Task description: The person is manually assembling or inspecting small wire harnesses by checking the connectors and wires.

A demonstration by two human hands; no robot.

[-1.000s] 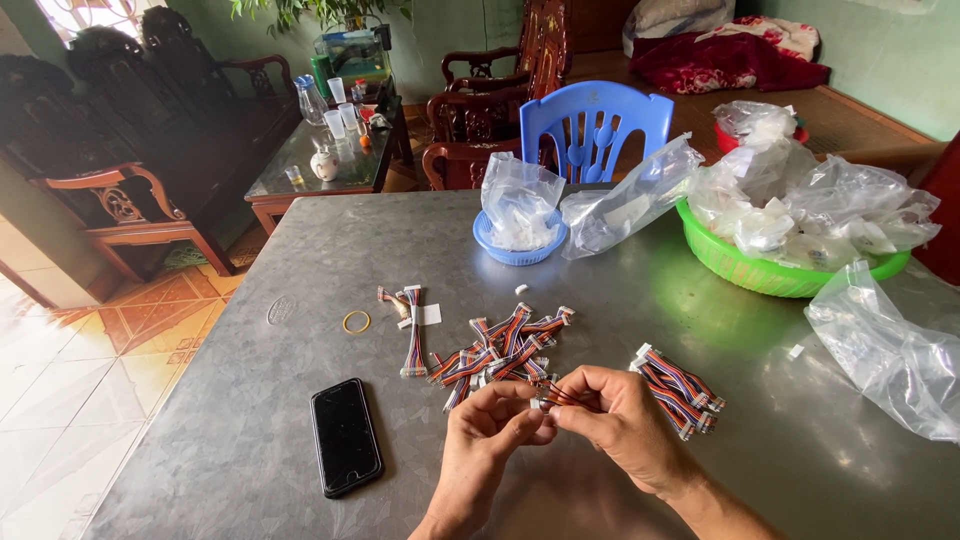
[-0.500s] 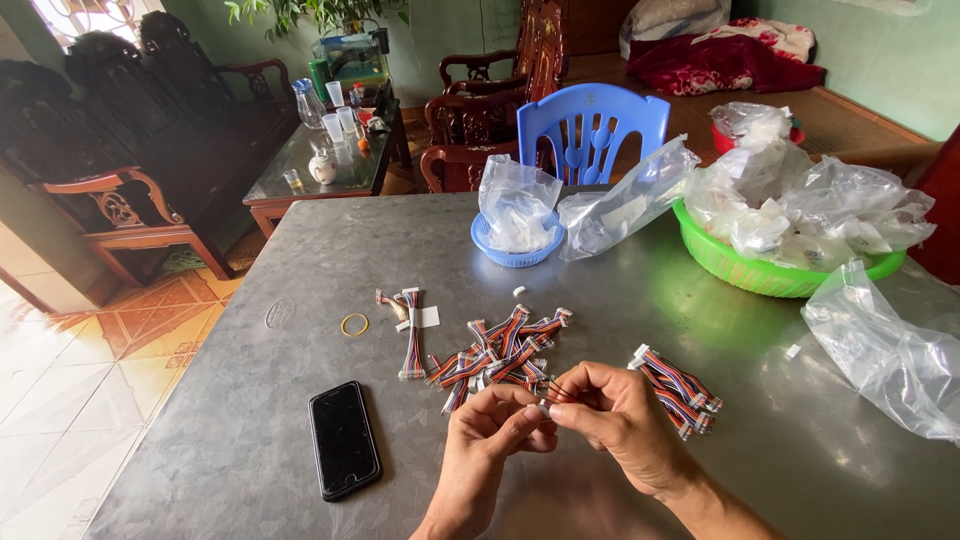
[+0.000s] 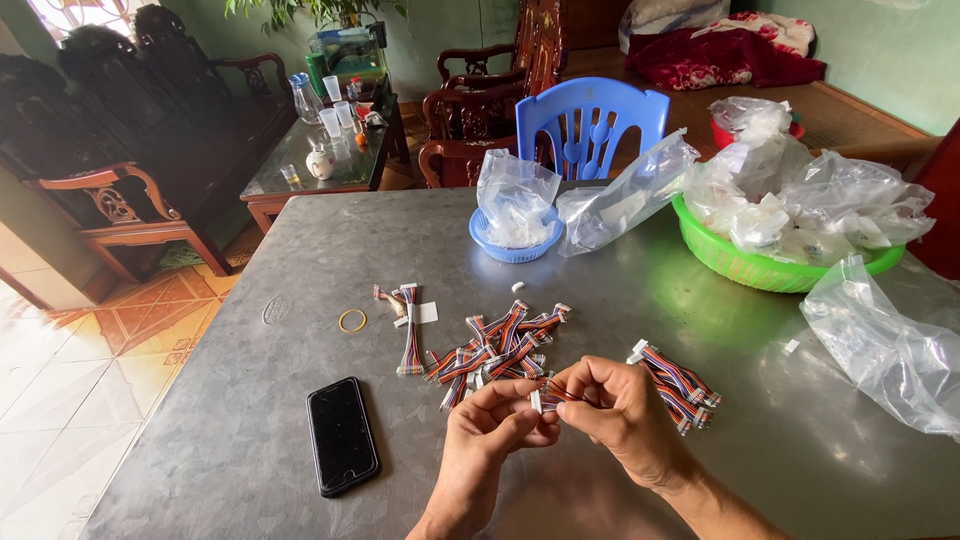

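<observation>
We have only one view, taken from a camera worn on the head, so no second view shares the scene. It looks down and forward over the grey surface (image 3: 300,250), tilted steeply enough that our two hands enter from the bottom edge, close to the lens, at lower centre of the frame. The far edge of the surface runs across the upper third, and beyond it, along the top of the frame, the room recedes well away from us.
</observation>
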